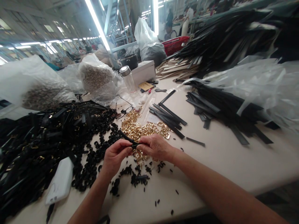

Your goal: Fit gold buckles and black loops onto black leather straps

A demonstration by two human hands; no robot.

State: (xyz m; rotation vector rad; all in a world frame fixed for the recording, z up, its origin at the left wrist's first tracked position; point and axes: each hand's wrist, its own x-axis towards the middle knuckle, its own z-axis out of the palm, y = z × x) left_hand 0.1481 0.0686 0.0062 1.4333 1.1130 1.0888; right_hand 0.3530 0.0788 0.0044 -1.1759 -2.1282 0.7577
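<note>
Your left hand [116, 154] and right hand [156, 145] pinch a black strap [127, 137] between thumbs and fingers, over the near side of the gold buckles [134, 128]

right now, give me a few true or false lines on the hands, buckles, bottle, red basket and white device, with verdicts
1. The left hand and right hand both pinch a black strap. True.
2. The loose buckles are silver-coloured. False: the buckles are gold-coloured.
3. The bottle has a silver-coloured lid. True.
4. The red basket is left of the bottle. False: the red basket is to its right.
5. The white device has a black cable at its near end. True.
</note>
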